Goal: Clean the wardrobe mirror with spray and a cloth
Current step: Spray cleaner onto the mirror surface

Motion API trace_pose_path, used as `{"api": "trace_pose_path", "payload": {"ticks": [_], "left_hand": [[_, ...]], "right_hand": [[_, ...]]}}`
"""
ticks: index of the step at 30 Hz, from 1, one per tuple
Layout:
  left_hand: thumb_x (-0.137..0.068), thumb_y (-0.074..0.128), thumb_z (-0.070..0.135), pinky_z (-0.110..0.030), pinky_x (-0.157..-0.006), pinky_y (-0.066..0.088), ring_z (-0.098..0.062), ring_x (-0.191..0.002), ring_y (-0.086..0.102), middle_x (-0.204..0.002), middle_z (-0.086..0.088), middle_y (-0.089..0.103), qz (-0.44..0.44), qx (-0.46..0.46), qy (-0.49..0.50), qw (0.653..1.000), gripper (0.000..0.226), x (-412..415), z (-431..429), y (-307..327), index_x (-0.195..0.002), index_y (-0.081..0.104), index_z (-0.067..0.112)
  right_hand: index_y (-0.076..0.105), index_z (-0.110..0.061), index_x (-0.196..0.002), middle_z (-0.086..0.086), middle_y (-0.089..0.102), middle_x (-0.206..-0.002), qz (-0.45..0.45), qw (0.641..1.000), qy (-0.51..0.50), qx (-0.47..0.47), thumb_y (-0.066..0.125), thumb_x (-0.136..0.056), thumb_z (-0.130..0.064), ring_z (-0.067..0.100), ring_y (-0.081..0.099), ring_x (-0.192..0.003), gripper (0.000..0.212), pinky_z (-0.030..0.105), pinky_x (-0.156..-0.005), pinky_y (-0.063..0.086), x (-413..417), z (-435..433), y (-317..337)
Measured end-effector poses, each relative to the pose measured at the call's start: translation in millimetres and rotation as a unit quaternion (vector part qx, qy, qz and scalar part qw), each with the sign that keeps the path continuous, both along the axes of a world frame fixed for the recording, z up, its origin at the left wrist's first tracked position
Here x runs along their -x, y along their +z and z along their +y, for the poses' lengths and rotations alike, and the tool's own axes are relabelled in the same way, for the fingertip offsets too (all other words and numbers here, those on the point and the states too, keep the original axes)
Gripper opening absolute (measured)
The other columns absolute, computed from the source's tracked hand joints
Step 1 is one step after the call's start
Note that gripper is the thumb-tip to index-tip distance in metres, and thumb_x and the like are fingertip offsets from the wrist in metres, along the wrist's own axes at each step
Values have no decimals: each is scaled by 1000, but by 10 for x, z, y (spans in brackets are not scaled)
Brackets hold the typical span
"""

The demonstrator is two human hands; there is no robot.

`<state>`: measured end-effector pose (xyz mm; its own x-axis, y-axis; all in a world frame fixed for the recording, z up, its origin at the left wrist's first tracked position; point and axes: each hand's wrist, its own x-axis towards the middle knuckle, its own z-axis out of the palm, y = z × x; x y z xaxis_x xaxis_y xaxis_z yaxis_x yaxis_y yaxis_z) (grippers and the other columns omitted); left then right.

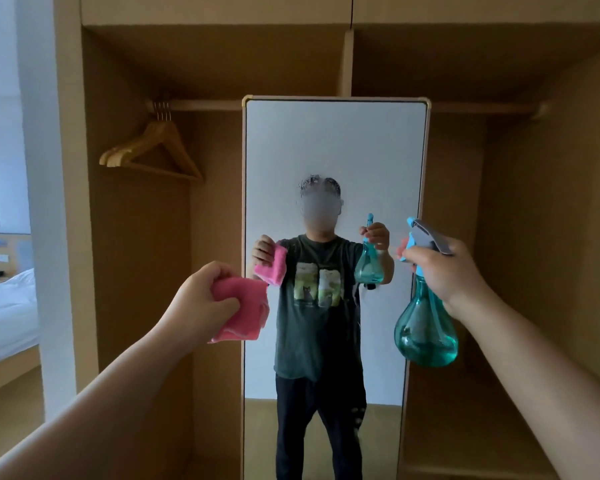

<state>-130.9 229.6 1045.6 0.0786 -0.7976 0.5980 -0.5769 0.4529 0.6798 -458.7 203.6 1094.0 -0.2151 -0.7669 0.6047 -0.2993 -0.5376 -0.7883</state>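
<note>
Pink cloth (243, 308) is being gripped, bunched, in the left hand (201, 299), with fingers and thumb curling round it, level with the mirror's left edge. The right hand (444, 268) is holding a teal translucent spray bottle (425, 327) by its neck, fingers wrapping just below the grey trigger head, nozzle pointing towards the glass. The tall framed mirror (333, 143) is standing upright in the open wooden wardrobe (215, 64), between its two bays. A patch of fine droplets (314, 187) is clinging to the glass. Wooden hangers (153, 147) are hanging from the rail (201, 105) in the left bay.
</note>
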Motion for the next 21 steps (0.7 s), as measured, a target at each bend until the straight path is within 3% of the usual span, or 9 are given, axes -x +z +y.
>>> {"api": "trace_pose_path", "payload": {"ticks": [6,11,14,16,18,21], "left_hand": [[-80,55,-7,-24,-48,48,-21,-77,63,-90,-2,62,7,-24,0,1000,33,20,-46,-296,-90,57,25],[-85,52,-4,-21,-44,48,-24,-76,63,-93,-3,61,16,-42,-6,999,31,29,-81,-449,-93,55,26],[-86,53,-2,-22,-46,50,-23,-79,63,-95,-2,61,16,-47,-7,999,33,37,-77,-511,-94,55,29],[-86,53,-3,-25,-46,52,-25,-79,64,-96,-2,60,19,-51,-11,998,33,39,-72,-550,-94,55,29],[-86,53,-4,-28,-46,54,-27,-78,64,-96,-2,61,20,-58,-15,998,33,36,-71,-590,-95,55,28],[-85,53,-4,-24,-44,49,-27,-75,64,-94,-4,62,20,-68,-15,997,34,30,-76,-664,-94,56,28]], "right_hand": [[65,7,-94,12,56,-81,-1,1000,-6,-11,64,-88,-8,18,53,-77,17,28,-66,44,38,29,-173],[62,9,-86,9,52,-69,16,1000,-12,-8,64,-85,-13,12,49,-63,22,23,-57,41,43,56,-333],[64,1,-72,9,58,-63,15,999,-46,-10,58,-88,-8,5,57,-54,19,12,-48,44,48,82,-457],[62,0,-67,6,58,-59,41,997,-62,-23,57,-88,-9,5,55,-54,24,21,-51,42,43,120,-532],[63,2,-72,10,58,-64,34,998,-44,-34,60,-83,-17,14,51,-61,22,26,-58,37,42,173,-586],[59,11,-92,15,50,-76,20,999,-8,-46,63,-77,-26,25,44,-72,40,28,-59,34,61,233,-652]]}}
